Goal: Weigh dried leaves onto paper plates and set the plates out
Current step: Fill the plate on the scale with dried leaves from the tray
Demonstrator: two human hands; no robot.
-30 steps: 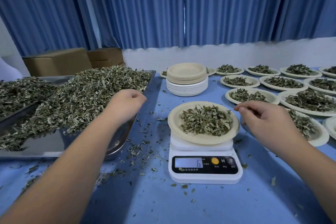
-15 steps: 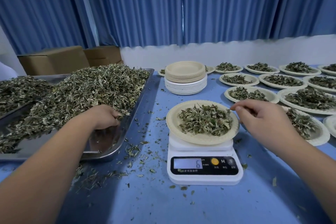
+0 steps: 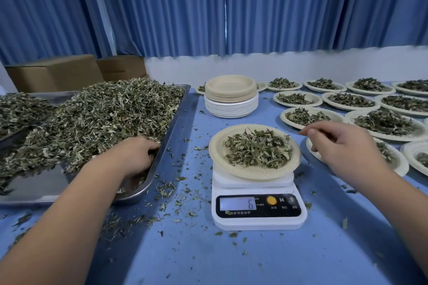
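Observation:
A beige paper plate with a small heap of dried leaves sits on the white kitchen scale, whose display reads 6. My right hand hovers just right of that plate, fingers loosely curled and holding nothing I can see, index tip near the rim. A big pile of dried leaves fills the steel tray on the left. My left hand is down in the tray's near right corner, fingers curled into the leaves there.
A stack of unused paper plates stands behind the scale. Several filled plates cover the blue table on the right, one partly under my right hand. Loose leaf bits litter the table. Cardboard boxes stand behind the tray.
My left hand has dropped from above the tray's edge into the tray and dug into the leaves. My right hand has stayed beside the plate. The scale still reads 6.

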